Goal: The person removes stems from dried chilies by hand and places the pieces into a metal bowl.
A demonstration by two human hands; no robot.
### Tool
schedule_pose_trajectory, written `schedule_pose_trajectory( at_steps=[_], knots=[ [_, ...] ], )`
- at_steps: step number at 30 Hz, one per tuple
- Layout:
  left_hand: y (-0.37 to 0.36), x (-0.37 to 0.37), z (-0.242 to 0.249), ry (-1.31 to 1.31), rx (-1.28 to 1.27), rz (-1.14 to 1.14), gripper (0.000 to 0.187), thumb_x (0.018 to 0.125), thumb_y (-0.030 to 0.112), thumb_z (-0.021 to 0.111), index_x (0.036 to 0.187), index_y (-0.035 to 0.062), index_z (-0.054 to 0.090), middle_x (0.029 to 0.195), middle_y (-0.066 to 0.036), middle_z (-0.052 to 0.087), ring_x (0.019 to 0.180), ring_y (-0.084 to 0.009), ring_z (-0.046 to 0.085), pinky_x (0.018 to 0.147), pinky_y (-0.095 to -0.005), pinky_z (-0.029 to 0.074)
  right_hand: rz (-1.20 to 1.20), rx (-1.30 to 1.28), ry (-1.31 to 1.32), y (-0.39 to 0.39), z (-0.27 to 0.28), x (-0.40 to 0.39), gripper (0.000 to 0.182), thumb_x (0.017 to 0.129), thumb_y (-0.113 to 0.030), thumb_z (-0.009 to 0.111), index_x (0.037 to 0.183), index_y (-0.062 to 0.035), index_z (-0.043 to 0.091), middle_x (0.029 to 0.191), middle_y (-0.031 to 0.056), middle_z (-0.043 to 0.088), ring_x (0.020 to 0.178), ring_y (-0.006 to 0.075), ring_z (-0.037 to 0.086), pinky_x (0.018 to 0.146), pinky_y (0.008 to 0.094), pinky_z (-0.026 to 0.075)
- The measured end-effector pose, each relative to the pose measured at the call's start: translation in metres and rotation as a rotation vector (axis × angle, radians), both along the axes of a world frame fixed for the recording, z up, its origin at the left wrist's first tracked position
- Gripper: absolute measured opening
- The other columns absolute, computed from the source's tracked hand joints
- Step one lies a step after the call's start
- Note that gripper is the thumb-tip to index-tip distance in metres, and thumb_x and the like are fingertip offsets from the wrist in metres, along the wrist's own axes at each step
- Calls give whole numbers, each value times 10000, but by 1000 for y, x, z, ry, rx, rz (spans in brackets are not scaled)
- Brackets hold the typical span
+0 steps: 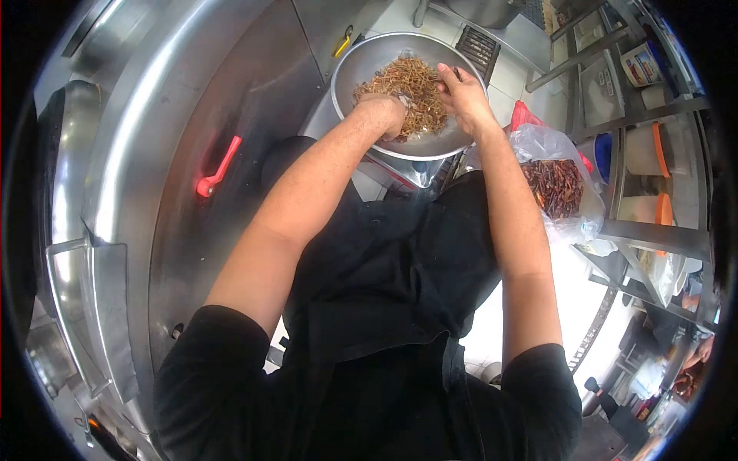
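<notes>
A wide metal bowl (347,86) holds a heap of thin, brownish dried bits (411,77) that look like chili stems and scraps. My left hand (382,115) is down over the left part of the heap with its fingers curled in. A small greyish, shiny bit shows beside those fingers; what they hold is hidden. Over the bowl's right side, my right hand (463,98) is closed, thumb and fingers pinched together. Something small and dark shows at its fingertips, too small to name. Right of my right forearm, a clear plastic bag (580,203) lies open with dried red chilies (555,188) inside.
Metal shelving (653,230) with tubs and orange-lidded containers stands close on the right. A steel equipment panel with a red lever handle (219,169) runs along the left. A floor drain grate (477,50) lies beyond the bowl. Another person's hand (701,349) shows at far right.
</notes>
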State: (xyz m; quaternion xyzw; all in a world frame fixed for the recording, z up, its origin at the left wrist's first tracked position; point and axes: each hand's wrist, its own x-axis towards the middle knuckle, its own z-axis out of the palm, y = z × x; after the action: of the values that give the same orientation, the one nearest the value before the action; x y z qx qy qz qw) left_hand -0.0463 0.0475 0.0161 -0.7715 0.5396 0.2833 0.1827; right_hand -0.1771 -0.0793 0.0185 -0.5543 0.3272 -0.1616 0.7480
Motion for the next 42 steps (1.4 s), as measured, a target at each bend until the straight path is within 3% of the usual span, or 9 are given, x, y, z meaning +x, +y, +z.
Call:
schedule_pose_trajectory(
  at_steps=[6, 9, 10, 14, 20, 23, 32, 37, 42],
  knots=[
    [-10, 20, -21, 73, -68, 26, 388, 737, 186, 803, 1102, 57, 779, 1085, -138, 769, 1014, -295, 741, 863, -404, 591, 104, -56, 67, 0, 2, -3, 235, 1013, -299, 669, 1018, -74, 602, 825, 1, 586, 558, 75, 446, 494, 262, 345],
    [-5, 36, -11, 166, -201, -43, 273, 742, 176, 791, 999, 86, 769, 977, -117, 769, 907, -272, 732, 805, -399, 580, 167, -449, 221, 3, -14, 2, 210, 1022, -309, 661, 1006, -103, 623, 765, -12, 584, 538, 38, 413, 467, 232, 295],
    [-2, 40, -5, 207, -252, -77, 221, 737, 170, 790, 940, 87, 763, 922, -110, 770, 847, -259, 729, 775, -398, 575, 241, -536, 261, 5, -16, 0, 237, 1018, -308, 660, 1011, -71, 662, 758, 19, 615, 609, 77, 510, 537, 270, 404],
    [-1, 51, -10, 323, -372, 44, 129, 765, 162, 763, 881, 110, 738, 862, -91, 753, 811, -238, 710, 743, -392, 564, 470, -743, 326, 19, -14, 4, 323, 996, -306, 661, 1105, -2, 678, 906, 151, 707, 848, 237, 655, 810, 386, 512],
    [-5, 56, -12, 377, -467, 84, 118, 799, 166, 741, 897, 102, 729, 849, -73, 741, 810, -214, 698, 737, -378, 550, 572, -702, 373, 16, -22, 6, 341, 989, -325, 670, 1165, -34, 696, 917, 198, 724, 857, 313, 686, 825, 416, 522],
    [-6, 57, -16, 440, -512, 91, 122, 822, 164, 726, 923, 97, 725, 864, -63, 735, 816, -197, 688, 742, -363, 544, 589, -895, 342, 20, -16, 2, 336, 991, -317, 666, 1156, -26, 693, 879, 189, 724, 835, 312, 686, 817, 418, 522],
    [-10, 50, -15, 564, -734, 238, 118, 868, 158, 709, 958, 81, 710, 866, -46, 717, 805, -155, 659, 731, -335, 531, 393, -704, 373, 16, -9, 1, 299, 994, -286, 666, 1145, -30, 700, 867, 125, 721, 801, 215, 660, 787, 378, 515],
    [-19, 45, -24, 855, -860, 445, 108, 890, 139, 689, 962, 59, 700, 862, -47, 710, 794, -135, 646, 730, -308, 529, 254, -540, 255, 6, -23, 3, 220, 1036, -271, 638, 1068, -56, 673, 804, -2, 632, 664, 88, 532, 601, 278, 440],
    [-16, 50, -24, 595, -1051, 504, 160, 892, 178, 707, 1014, 75, 713, 864, -74, 724, 816, -158, 686, 738, -334, 539, 52, -284, 97, 3, 9, -9, 161, 1028, -221, 637, 1011, -63, 660, 727, -17, 577, 547, 71, 464, 499, 243, 366]
  ],
)
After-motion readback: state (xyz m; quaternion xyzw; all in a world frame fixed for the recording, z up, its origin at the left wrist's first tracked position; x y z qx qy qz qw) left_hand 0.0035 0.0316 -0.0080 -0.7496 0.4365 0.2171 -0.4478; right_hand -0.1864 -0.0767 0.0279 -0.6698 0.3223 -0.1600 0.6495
